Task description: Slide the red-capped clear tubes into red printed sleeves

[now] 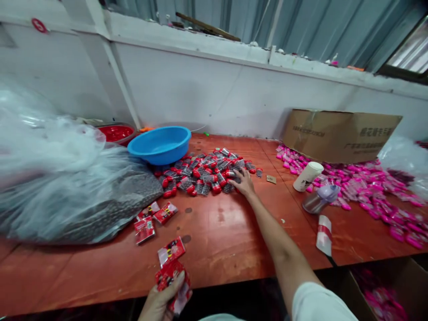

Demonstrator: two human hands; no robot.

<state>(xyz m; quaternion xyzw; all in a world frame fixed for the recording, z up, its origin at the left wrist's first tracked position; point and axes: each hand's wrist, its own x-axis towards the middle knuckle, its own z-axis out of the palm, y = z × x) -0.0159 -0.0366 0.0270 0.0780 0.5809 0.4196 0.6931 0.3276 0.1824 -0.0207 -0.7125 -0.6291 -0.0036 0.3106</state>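
Note:
My left hand (167, 294) is closed at the table's front edge around several red printed packets (174, 276), thumb on top. Just beyond them another red and clear packet (171, 252) lies on the table. My right hand (245, 183) reaches forward to the right side of a pile of small clear containers with red ends and dark contents (203, 176). Its fingers are spread at the pile and seem to touch it, with nothing visibly gripped. More red packets (145, 229) lie left of centre.
A blue basin (160, 145) stands behind the pile, beside a red basin (117, 132). A large plastic bag (83, 196) fills the left. To the right are a white cup (307, 176), a bottle (321, 198), a clear wrapped roll (324, 234), pink pieces (361, 178) and a cardboard box (341, 136).

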